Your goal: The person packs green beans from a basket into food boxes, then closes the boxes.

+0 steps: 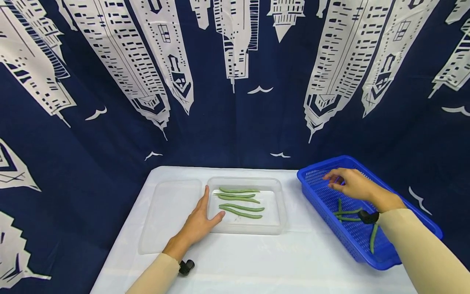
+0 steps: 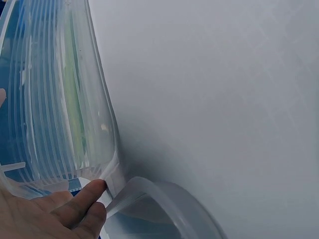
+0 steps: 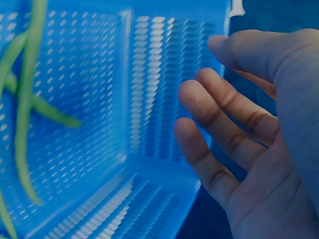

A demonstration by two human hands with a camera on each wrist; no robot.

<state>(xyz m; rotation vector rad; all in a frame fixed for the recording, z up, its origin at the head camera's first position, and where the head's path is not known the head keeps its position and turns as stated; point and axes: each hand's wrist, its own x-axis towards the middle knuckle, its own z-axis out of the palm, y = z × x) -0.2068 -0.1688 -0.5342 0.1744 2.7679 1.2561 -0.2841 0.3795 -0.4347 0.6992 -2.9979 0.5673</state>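
Note:
Several green beans [image 1: 240, 207] lie side by side in a clear plastic container [image 1: 247, 230]. My left hand [image 1: 200, 220] rests at the container's left side, fingers extended along its wall; the left wrist view shows the fingertips right at its corner. Over the far part of a blue perforated basket [image 1: 332, 228] hovers my right hand [image 1: 350, 183], its fingers loosely bent with nothing between them. More green beans [image 3: 27, 99] lie crossed on the basket floor, below and nearer than the right hand. The right forearm hides part of the basket.
A clear flat lid [image 1: 167, 218] lies on the white table [image 1: 257, 265] left of the container, close to the left hand. Behind the table hangs a dark blue cloth [image 1: 235, 126] printed with white buildings. The basket stands slanted at the table's right edge.

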